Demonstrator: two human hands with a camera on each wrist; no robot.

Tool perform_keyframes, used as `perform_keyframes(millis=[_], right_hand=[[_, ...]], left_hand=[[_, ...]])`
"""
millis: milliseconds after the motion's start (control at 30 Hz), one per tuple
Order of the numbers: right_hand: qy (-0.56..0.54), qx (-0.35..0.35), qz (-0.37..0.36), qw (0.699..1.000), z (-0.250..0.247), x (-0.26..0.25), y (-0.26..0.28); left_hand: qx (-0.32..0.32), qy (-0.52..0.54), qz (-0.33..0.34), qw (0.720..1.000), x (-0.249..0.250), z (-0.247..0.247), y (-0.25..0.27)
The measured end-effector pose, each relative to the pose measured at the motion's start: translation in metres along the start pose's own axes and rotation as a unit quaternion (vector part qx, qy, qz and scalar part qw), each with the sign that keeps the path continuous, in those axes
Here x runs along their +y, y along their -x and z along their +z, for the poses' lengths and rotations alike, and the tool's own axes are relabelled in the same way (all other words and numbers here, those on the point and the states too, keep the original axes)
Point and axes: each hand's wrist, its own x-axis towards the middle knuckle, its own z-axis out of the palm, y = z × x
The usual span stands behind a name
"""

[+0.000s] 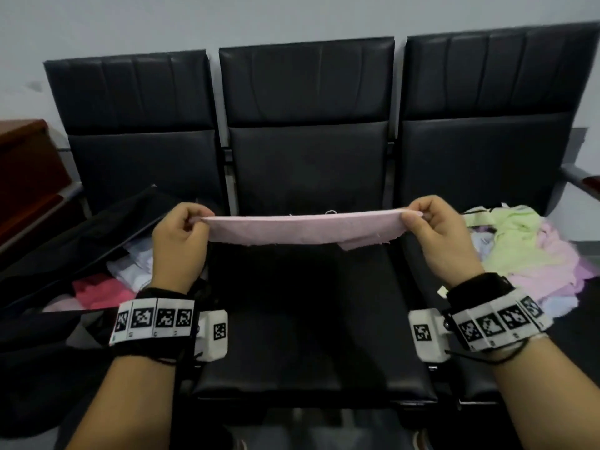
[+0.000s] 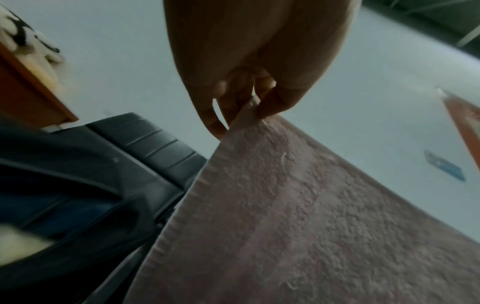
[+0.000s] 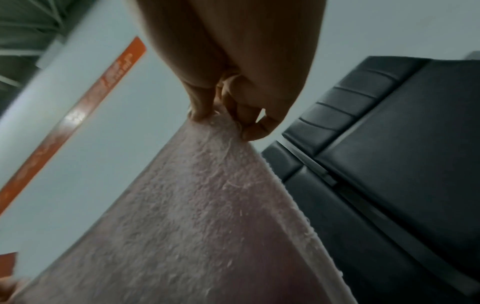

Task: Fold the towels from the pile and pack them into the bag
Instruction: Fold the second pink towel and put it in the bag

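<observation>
A pale pink towel (image 1: pixel 302 229) hangs stretched level above the middle seat, between my two hands. My left hand (image 1: pixel 194 219) pinches its left corner and my right hand (image 1: pixel 414 217) pinches its right corner. The wrist views show the same grips close up: left hand (image 2: pixel 249 112) on the pink towel (image 2: pixel 298 216), right hand (image 3: pixel 221 117) on the pink towel (image 3: pixel 207 216). The open black bag (image 1: pixel 74 241) lies on the left seat with folded pink and white cloth inside. The pile of towels (image 1: pixel 526 251), green, pink and lilac, sits on the right seat.
A row of three black padded chairs (image 1: pixel 305 319) stands against a pale wall. A brown wooden cabinet (image 1: pixel 26 177) is at the far left. An armrest (image 1: pixel 581 180) juts out at the far right.
</observation>
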Motion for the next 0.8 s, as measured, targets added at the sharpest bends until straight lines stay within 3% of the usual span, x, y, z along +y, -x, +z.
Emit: perform_keyframes(millis=[133,300,367,567,800], right_hand=[[0.037,-0.065,0.087,0.993,0.001,0.048,0.056],[0.046,-0.125,0.176,0.975,-0.011,0.08,0.103],[0.024,-0.134,0.202,0.97,-0.016,0.086,0.114],[0.001,-0.062,0.247,0.967,-0.015,0.108,0.124],[0.036,-0.009,0.29,0.956,0.002,0.141,0.104]], left_hand=[[-0.079,-0.058,-0.121,0.988,-0.037,0.006,0.048],[-0.262,-0.093,-0.23,0.933,-0.061,0.006,0.096],[-0.301,-0.086,-0.249,0.916,-0.064,0.006,0.108],[-0.284,-0.046,-0.3,0.909,-0.07,0.018,0.119],[-0.218,-0.069,-0.283,0.932,-0.096,0.051,0.112]])
